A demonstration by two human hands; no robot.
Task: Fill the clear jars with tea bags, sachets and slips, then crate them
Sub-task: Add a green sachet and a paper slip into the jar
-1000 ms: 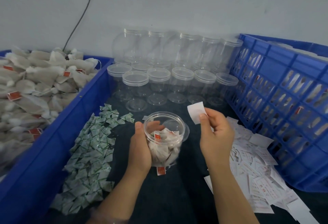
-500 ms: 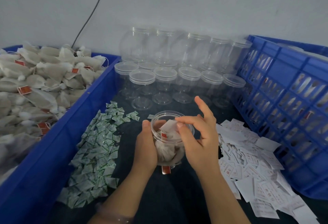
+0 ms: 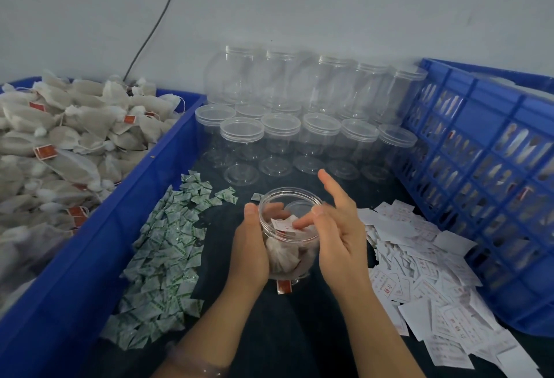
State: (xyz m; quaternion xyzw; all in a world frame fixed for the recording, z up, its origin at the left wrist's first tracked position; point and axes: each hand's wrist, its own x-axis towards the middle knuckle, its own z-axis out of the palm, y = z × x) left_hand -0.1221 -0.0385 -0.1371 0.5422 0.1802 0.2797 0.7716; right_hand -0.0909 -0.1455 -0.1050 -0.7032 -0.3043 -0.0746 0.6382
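The open jar (image 3: 289,229) sits upright at the middle of the dark counter (image 3: 284,332), right in front of me. My left hand (image 3: 251,253) grips it: the thumb lies by the near rim and the fingers curl round the far side, showing through the plastic. The lower half of the jar is packed with tea bags (image 3: 283,257), and a white slip (image 3: 283,225) lies on top of them just inside the mouth. A red tag (image 3: 284,286) pokes out from under the base.

My right hand (image 3: 338,234) is against the jar's right side. Its fingers are mostly straight and spread, and the forefinger points up and away. One fingertip dips into the mouth and touches the slip, but the hand grips nothing.

Just left of the jar, green-and-white sachets (image 3: 168,246) lie scattered along the wall of a blue tub (image 3: 105,228), which is heaped with loose tea bags (image 3: 60,150). To my right, a pile of printed slips (image 3: 419,272) spreads up to a blue slatted crate (image 3: 485,168). Behind the jar, rows of empty jars (image 3: 299,138) stand against the wall, the nearer ones capped with clear lids. A dark cable (image 3: 156,24) runs down the wall behind the tub.
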